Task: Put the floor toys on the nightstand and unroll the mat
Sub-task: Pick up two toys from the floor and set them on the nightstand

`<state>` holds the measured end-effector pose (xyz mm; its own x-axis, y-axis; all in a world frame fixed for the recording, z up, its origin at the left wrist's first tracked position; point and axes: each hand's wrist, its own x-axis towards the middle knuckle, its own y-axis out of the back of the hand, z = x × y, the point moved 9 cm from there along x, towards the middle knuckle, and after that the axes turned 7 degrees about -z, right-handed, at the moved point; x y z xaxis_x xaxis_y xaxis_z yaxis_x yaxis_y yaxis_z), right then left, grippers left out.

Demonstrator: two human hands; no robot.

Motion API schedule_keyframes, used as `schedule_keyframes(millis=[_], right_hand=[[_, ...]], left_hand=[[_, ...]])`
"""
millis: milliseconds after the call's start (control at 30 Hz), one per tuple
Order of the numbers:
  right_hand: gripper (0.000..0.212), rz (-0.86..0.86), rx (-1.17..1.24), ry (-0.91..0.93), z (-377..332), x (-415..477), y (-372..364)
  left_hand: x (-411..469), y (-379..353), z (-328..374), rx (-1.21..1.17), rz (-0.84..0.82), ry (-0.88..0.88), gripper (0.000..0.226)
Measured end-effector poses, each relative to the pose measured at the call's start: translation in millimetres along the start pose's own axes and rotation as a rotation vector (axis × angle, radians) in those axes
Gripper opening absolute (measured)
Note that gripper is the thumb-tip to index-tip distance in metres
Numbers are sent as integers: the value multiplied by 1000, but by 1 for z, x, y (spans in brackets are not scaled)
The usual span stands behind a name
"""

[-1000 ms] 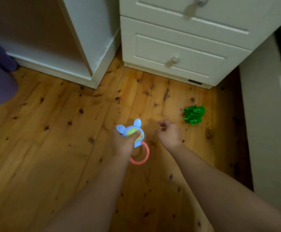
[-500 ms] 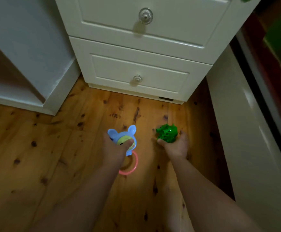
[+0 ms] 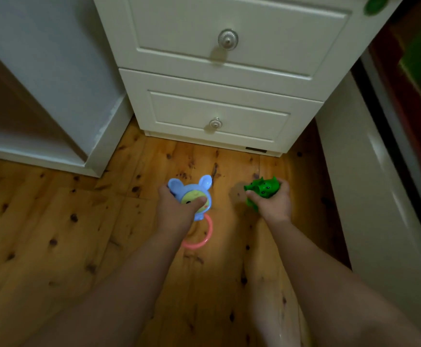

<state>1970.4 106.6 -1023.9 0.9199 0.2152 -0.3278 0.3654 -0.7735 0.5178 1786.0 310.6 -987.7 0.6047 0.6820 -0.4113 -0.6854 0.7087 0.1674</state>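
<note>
My left hand (image 3: 177, 211) grips a blue mouse-eared rattle (image 3: 192, 194) with a yellow face; its pink ring (image 3: 202, 240) hangs below my wrist. My right hand (image 3: 274, 204) is closed around a green rubber animal toy (image 3: 260, 190), held above the wooden floor. The white nightstand (image 3: 219, 78) stands straight ahead, showing two drawers with round metal knobs; its top is out of view. A green object (image 3: 373, 5) sits at its upper right edge. No mat is in view.
A white cabinet side (image 3: 54, 71) with an open recess stands at the left. A pale bed side (image 3: 379, 196) runs along the right, with dark patterned bedding (image 3: 420, 78) above it. Knotty wooden floorboards (image 3: 54, 234) lie below my arms.
My right hand reached the green toy on the floor, closed on it and lifted it. The view moved closer to the nightstand. My left hand kept hold of the rattle.
</note>
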Motion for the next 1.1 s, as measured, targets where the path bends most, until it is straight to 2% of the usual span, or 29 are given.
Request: schedule_keyframes(millis=[233, 500, 700, 767, 900, 1000, 1100], right_hand=[[74, -115, 20, 43, -118, -80, 41], [59, -183, 70, 120, -300, -155, 151], [60, -223, 118, 176, -423, -180, 229], [61, -247, 116, 196, -457, -185, 238], [61, -308, 93, 254, -527, -172, 233], [62, -325, 99, 259, -562, -153, 217], [63, -304, 121, 234, -583, -129, 199]], left_hand=[[-62, 37, 102, -76, -64, 75, 48], [-135, 79, 314, -72, -70, 44, 40], [-176, 80, 447, -128, -113, 46, 41], [-177, 89, 479, -134, -123, 37, 37], [-154, 119, 523, -100, -105, 49, 55], [-122, 139, 546, -97, -77, 24, 45], [-83, 146, 567, -69, -119, 38, 42]])
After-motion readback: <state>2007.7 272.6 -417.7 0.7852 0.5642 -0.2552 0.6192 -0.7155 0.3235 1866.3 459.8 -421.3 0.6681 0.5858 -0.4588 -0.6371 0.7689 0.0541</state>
